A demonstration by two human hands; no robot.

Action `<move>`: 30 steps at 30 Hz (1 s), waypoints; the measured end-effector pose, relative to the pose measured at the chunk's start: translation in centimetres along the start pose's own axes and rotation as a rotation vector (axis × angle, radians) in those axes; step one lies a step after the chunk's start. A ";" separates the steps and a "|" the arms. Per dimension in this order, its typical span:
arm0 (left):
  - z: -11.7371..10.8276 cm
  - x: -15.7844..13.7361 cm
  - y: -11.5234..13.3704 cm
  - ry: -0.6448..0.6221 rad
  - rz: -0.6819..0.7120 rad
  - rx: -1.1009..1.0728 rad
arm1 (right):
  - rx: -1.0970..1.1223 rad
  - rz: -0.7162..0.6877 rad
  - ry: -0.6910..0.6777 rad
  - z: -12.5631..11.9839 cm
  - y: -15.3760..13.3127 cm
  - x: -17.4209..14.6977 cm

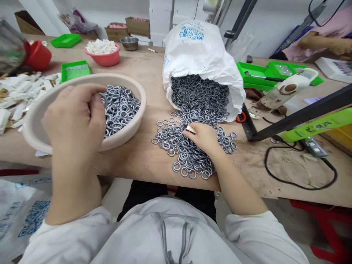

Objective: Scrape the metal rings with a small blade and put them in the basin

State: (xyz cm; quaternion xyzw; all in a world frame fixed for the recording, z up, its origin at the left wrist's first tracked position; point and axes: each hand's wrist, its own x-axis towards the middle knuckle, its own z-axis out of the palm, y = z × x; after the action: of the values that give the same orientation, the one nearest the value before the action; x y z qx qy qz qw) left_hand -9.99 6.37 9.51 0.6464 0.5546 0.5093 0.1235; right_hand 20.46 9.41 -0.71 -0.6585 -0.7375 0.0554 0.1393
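Note:
My left hand [75,117] is raised over the near side of a beige basin [141,106] partly filled with grey metal rings [122,110]. Its fingers are curled, and thumb and forefinger pinch what looks like one metal ring; the hand hides most of it and is slightly blurred. My right hand [205,137] rests on a loose ring pile [189,157] on the table. Between its thumb and fingers is a small white piece [190,129] with a dark edge. Behind the pile, a white sack [200,47] lies on its side, rings spilling from its mouth.
White pieces [16,91] are heaped left of the basin. Behind it stand a green tray [88,66], a red bowl [106,58] and a metal bowl [129,43]. At right are a black metal frame [302,113], a bottle [286,91], a cable [299,189] and another person's arm [316,42].

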 end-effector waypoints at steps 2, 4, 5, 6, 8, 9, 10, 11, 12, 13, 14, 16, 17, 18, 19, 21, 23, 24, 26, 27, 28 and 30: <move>-1.2 0.8 -1.8 -0.033 0.058 0.369 | 0.004 -0.073 -0.039 -0.1 -0.3 -0.2; -1.3 1.1 -3.6 -0.084 0.103 0.525 | 0.013 -0.137 -0.075 0.1 -0.9 -0.5; -1.2 1.0 -4.3 -0.100 0.104 0.522 | 0.006 -0.160 -0.091 0.2 -1.2 -0.7; -1.0 0.9 -4.7 -0.098 0.095 0.490 | -0.009 -0.174 -0.104 0.4 -1.5 -0.9; -0.5 0.5 -4.8 -0.066 0.063 0.412 | -0.045 -0.182 -0.120 0.9 -2.1 -1.1; -0.1 0.2 -4.4 -0.042 0.056 0.382 | -0.049 -0.180 -0.117 1.1 -2.2 -1.2; 0.3 -0.2 -3.9 -0.020 0.063 0.365 | -0.035 -0.176 -0.104 1.3 -2.2 -1.1; 0.8 -0.8 -3.2 0.000 0.086 0.353 | 0.000 -0.169 -0.078 1.3 -2.1 -1.0; 1.5 -1.5 -2.6 0.010 0.122 0.329 | 0.055 -0.164 -0.042 1.3 -1.9 -0.9; 2.4 -2.4 -2.1 0.005 0.160 0.294 | 0.124 -0.161 -0.005 1.2 -1.6 -0.7; 3.5 -3.4 -1.6 -0.013 0.194 0.242 | 0.205 -0.155 0.023 0.9 -1.4 -0.6; 6.2 -5.6 -1.3 -0.211 0.124 0.032 | 0.409 -0.144 0.019 0.2 -1.3 -0.6; 7.5 -6.6 -1.3 -0.328 0.031 -0.081 | 0.526 -0.144 -0.016 -0.2 -1.4 -0.9; 8.9 -7.6 -1.3 -0.408 -0.088 -0.212 | 0.643 -0.153 -0.065 -0.7 -1.7 -1.3; 10.0 -8.5 -1.3 -0.482 -0.230 -0.375 | 0.748 -0.169 -0.117 -1.1 -2.2 -2.0; 11.7 -10.1 -1.2 -0.663 -0.496 -0.724 | 0.881 -0.211 -0.174 -1.6 -3.3 -3.8; 12.3 -11.3 -0.7 -0.788 -0.709 -1.018 | 0.902 -0.205 -0.123 -1.4 -4.3 -5.8; 12.3 -11.8 -0.5 -0.816 -0.786 -1.125 | 0.908 -0.178 -0.084 -1.0 -4.7 -6.7; 12.1 -12.8 -0.1 -0.817 -0.879 -1.256 | 0.945 -0.103 -0.009 0.3 -5.1 -8.4; 12.0 -13.3 0.0 -0.802 -0.903 -1.282 | 0.980 -0.068 0.020 1.0 -5.1 -9.1; 11.9 -13.7 0.0 -0.784 -0.916 -1.286 | 1.016 -0.044 0.041 1.7 -5.1 -9.7; 11.8 -14.5 0.0 -0.710 -0.917 -1.242 | 1.064 -0.030 0.077 2.8 -5.0 -10.7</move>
State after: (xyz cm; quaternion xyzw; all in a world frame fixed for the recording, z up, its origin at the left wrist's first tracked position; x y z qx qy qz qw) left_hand 1.33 -1.02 -3.38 0.2938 0.3099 0.3878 0.8168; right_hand 15.89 -1.47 -3.46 -0.4878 -0.6110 0.3956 0.4819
